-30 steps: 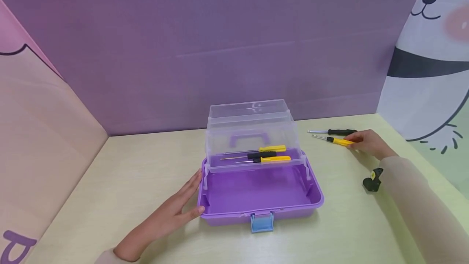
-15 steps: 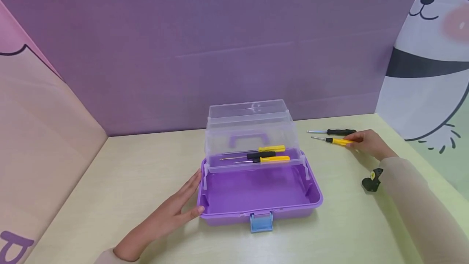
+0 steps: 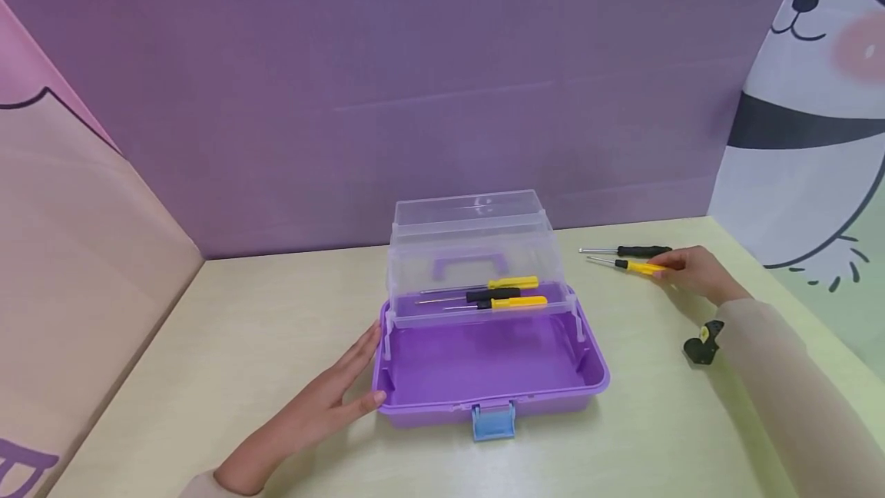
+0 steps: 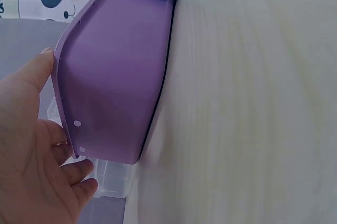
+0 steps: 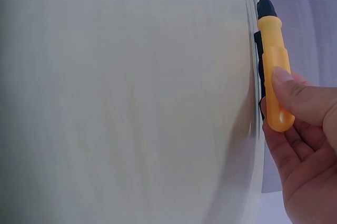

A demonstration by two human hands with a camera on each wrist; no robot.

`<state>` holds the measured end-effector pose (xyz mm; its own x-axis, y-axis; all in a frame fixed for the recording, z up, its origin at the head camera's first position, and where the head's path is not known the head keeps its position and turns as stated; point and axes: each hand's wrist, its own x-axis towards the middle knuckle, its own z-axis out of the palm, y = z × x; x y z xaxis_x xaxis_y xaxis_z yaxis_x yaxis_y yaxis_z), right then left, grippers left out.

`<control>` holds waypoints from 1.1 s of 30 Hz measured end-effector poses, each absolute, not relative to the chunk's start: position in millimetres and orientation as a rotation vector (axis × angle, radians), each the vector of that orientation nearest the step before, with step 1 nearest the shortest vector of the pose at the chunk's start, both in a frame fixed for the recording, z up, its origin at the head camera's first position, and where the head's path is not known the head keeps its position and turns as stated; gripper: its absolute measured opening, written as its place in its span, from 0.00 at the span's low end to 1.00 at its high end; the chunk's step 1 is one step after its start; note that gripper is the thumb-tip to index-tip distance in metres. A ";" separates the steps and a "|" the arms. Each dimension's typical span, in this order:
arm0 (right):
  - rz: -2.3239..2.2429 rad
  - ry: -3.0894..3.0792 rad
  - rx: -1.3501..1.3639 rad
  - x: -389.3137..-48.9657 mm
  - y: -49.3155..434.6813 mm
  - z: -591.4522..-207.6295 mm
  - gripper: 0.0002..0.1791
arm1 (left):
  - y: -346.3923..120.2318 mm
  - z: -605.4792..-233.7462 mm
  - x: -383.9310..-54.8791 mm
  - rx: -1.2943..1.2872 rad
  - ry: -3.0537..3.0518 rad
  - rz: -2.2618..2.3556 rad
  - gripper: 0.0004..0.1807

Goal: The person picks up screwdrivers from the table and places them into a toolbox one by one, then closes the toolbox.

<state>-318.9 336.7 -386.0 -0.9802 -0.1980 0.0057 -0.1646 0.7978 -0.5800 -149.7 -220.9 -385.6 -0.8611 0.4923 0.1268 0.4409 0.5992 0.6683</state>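
My left hand (image 3: pixel 332 398) rests against the left side of an opened purple toolbox (image 3: pixel 484 363). In the left wrist view its thumb touches the toolbox (image 4: pixel 113 71) at the rim, with the other fingers spread near the corner. Over at the right, my right hand (image 3: pixel 694 273) pinches the handle of a yellow screwdriver (image 3: pixel 639 267) between thumb and fingers. Its metal shaft points left, beside a black-handled screwdriver (image 3: pixel 643 251) on the table. The right wrist view shows the yellow screwdriver (image 5: pixel 274 61) close up, partly covering something black behind it.
A clear tray (image 3: pixel 415 317) at the toolbox's back holds two yellow screwdrivers and one black screwdriver (image 3: pixel 493 294). The clear lid (image 3: pixel 470 210) stands raised behind. A blue latch (image 3: pixel 494 421) hangs in front. A small black object (image 3: pixel 703 344) is by the right sleeve. Walls border the table (image 3: pixel 242 344).
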 end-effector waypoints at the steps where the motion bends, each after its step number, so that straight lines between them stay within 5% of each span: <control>1: -0.936 2.927 -0.296 -318.8 337.0 -386.6 0.18 | -220.8 -385.3 -149.3 0.802 2.746 1.117 0.41; 33: -0.988 2.922 -0.330 -301.4 331.2 -376.0 0.19 | -221.4 -384.9 -149.3 0.802 2.747 1.105 0.41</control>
<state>-301.4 331.2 -376.0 -0.9766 -0.2129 0.0305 -0.1877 0.7746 -0.6039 -149.3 -221.4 -384.9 -0.8608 0.4941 0.1222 0.4411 0.6042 0.6636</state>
